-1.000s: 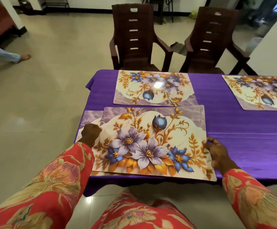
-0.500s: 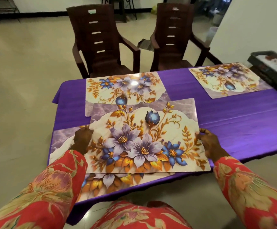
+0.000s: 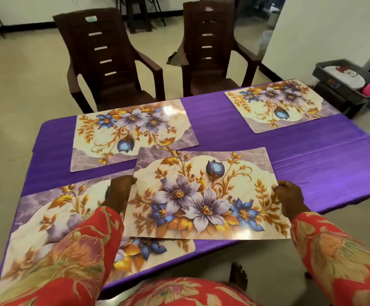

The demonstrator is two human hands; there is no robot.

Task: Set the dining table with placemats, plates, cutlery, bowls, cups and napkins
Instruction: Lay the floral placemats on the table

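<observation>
I hold a floral placemat (image 3: 204,195) by both short edges, lifted slightly over the purple tablecloth (image 3: 312,155). My left hand (image 3: 118,192) grips its left edge and my right hand (image 3: 289,198) grips its right edge. Its near edge juts past the table's front edge. Under its left part lies a second placemat (image 3: 47,219) at the near left, partly hidden by my left sleeve. A third placemat (image 3: 133,133) lies at the far left before a chair. A fourth placemat (image 3: 281,104) lies at the far right.
Two dark brown plastic chairs (image 3: 111,62) (image 3: 210,51) stand at the table's far side. A dark tray (image 3: 345,85) holding white plates and something pink sits on a low stand right of the table. My bare foot (image 3: 237,277) shows on the tiled floor below the table.
The held placemat has shifted to the right off the one beneath it, which now shows on the left. My view has moved right and closer to the table.
</observation>
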